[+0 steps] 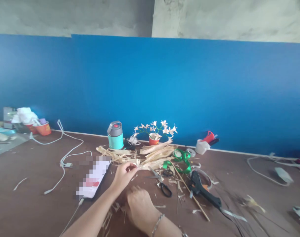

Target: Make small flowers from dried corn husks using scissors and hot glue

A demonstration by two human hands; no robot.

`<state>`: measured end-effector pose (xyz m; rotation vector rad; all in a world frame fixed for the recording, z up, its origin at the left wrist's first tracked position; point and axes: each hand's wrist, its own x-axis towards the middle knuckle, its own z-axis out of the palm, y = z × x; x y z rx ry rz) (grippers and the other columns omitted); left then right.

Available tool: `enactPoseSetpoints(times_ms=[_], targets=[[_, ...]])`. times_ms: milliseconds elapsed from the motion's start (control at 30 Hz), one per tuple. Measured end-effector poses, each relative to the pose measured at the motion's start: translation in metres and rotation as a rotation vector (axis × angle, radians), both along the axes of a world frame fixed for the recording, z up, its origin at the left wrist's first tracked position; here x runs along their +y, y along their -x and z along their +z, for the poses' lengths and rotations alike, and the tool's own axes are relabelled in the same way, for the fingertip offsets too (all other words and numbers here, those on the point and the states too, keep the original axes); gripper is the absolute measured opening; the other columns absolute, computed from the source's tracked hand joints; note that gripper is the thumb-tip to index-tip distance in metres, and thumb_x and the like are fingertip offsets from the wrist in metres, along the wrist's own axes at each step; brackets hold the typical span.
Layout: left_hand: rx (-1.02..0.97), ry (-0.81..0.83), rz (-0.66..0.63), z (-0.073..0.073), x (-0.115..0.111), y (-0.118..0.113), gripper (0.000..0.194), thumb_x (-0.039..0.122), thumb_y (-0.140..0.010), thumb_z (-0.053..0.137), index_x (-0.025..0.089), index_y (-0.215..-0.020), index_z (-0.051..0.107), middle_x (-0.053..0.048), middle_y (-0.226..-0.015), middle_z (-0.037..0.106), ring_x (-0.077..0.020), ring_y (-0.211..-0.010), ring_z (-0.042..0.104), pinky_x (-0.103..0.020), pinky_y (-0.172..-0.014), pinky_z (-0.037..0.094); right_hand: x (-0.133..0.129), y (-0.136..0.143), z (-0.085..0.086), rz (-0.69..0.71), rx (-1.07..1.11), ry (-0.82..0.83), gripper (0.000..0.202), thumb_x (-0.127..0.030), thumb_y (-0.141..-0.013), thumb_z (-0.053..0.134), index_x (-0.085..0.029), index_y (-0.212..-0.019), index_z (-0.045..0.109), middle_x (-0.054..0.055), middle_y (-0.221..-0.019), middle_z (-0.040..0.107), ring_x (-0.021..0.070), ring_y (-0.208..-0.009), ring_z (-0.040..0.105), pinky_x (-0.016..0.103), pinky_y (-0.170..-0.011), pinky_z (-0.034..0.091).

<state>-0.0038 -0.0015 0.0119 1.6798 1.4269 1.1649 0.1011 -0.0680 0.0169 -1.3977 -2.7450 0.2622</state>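
Observation:
My left hand (pixel 125 173) is raised a little over the table, thumb and forefinger pinched on a small pale husk flower (pixel 137 162). Below and to its right is my right hand (pixel 139 205), back turned up, with a chain bracelet on the wrist. Its fingers are curled under, partly hidden and blurred, so what they hold cannot be seen. Pale dried husk strips (pixel 157 154) lie spread beyond my hands. Black-handled scissors (pixel 162 185) rest just to the right, beside a thin stick (pixel 192 194). Husk scraps lie around and under my right hand.
Behind the husks stand a paper cup (pixel 154 141) of husk flowers and a turquoise flask (pixel 115 135). To the right are green ribbon (pixel 186 164), a black glue gun (pixel 204 191) and a white cup (pixel 202 147). A phone (pixel 95 179) and white cable (pixel 63 161) lie left. A blue wall panel (pixel 150 79) borders the table.

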Motion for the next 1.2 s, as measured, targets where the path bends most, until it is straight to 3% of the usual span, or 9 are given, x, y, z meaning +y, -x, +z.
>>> enactPoseSetpoints(times_ms=[100, 233, 467, 700, 900, 1067, 1200], targets=[[0.100, 0.016, -0.104, 0.001, -0.003, -0.003, 0.014, 0.028, -0.069, 0.060, 0.017, -0.073, 0.068, -0.003, -0.074, 0.070, -0.0173, -0.065, 0.061, -0.025, -0.060, 0.044, -0.002, -0.001, 0.000, 0.124, -0.096, -0.080, 0.020, -0.015, -0.073, 0.054, -0.007, -0.090, 0.060, 0.017, -0.084, 0.061, 0.0270, -0.078, 0.058, 0.034, -0.060, 0.046], [0.162, 0.023, -0.185, -0.001, -0.005, -0.004, 0.015, 0.028, -0.067, 0.062, 0.018, -0.076, 0.070, -0.004, -0.081, 0.072, -0.0187, -0.073, 0.063, -0.025, -0.068, 0.045, -0.003, -0.010, -0.002, 0.232, -0.053, -0.193, 0.024, -0.014, -0.071, 0.053, -0.008, -0.094, 0.057, 0.016, -0.089, 0.060, 0.0259, -0.079, 0.056, 0.035, -0.062, 0.048], [0.174, 0.077, -0.240, -0.010, 0.003, -0.002, 0.014, 0.027, -0.067, 0.061, 0.017, -0.070, 0.070, -0.001, -0.070, 0.071, -0.0162, -0.065, 0.060, -0.023, -0.062, 0.042, 0.001, -0.018, 0.006, 0.275, 0.007, -0.139, 0.015, -0.015, -0.074, 0.049, -0.011, -0.087, 0.054, 0.014, -0.087, 0.060, 0.0235, -0.079, 0.055, 0.032, -0.067, 0.046], [0.132, 0.006, -0.249, -0.019, 0.012, 0.002, 0.013, 0.025, -0.067, 0.059, 0.017, -0.067, 0.068, -0.001, -0.069, 0.068, -0.0151, -0.064, 0.057, -0.022, -0.060, 0.041, 0.014, -0.035, 0.022, 0.089, 0.351, -0.001, 0.012, -0.014, -0.084, 0.041, -0.016, -0.082, 0.052, 0.005, -0.080, 0.061, 0.0153, -0.075, 0.056, 0.024, -0.069, 0.041], [0.291, -0.180, -0.324, -0.023, 0.008, 0.001, 0.017, 0.015, -0.068, 0.053, 0.019, -0.068, 0.070, -0.002, -0.070, 0.066, -0.0155, -0.068, 0.056, -0.024, -0.065, 0.040, 0.019, -0.044, 0.025, 0.043, 0.452, 0.094, 0.013, -0.015, -0.083, 0.042, -0.018, -0.080, 0.054, 0.003, -0.077, 0.062, 0.0133, -0.071, 0.056, 0.021, -0.064, 0.039], [0.435, -0.249, -0.326, -0.017, 0.002, -0.002, 0.022, 0.007, -0.067, 0.051, 0.019, -0.060, 0.068, -0.002, -0.066, 0.063, -0.0155, -0.068, 0.054, -0.025, -0.064, 0.038, 0.027, -0.056, 0.035, -0.018, 0.497, 0.115, 0.011, -0.015, -0.080, 0.046, -0.018, -0.078, 0.057, 0.002, -0.078, 0.063, 0.0134, -0.072, 0.056, 0.021, -0.065, 0.037], [0.473, -0.208, -0.309, -0.011, -0.001, -0.003, 0.019, 0.012, -0.072, 0.055, 0.022, -0.068, 0.071, -0.002, -0.072, 0.066, -0.0168, -0.074, 0.057, -0.026, -0.069, 0.040, 0.034, -0.069, 0.048, -0.128, 0.537, 0.051, 0.012, -0.015, -0.080, 0.046, -0.018, -0.074, 0.056, 0.001, -0.073, 0.061, 0.0127, -0.068, 0.054, 0.021, -0.061, 0.035]])
